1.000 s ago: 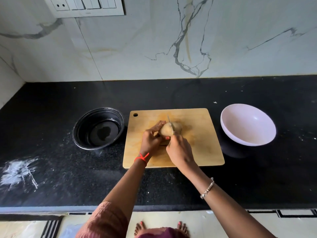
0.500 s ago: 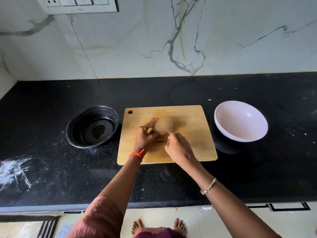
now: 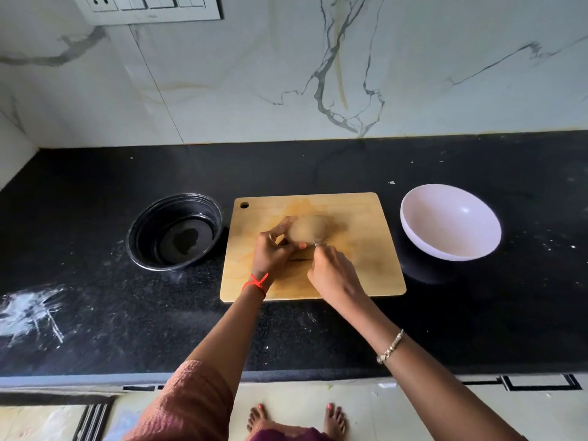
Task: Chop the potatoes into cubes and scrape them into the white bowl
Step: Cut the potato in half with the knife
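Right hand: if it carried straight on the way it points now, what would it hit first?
Probably the potato on the cutting board: the right hand points at it, knife tip seemingly at its near edge. Depth is unclear.

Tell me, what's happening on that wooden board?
A person is cutting a potato on the wooden board at a black counter. The left hand holds the potato steady with curled fingers, and the right hand grips a small knife, its blade at the potato's near side. No cubes show on the board, and the white bowl to the right holds nothing. A black bowl sits to the left of the board.
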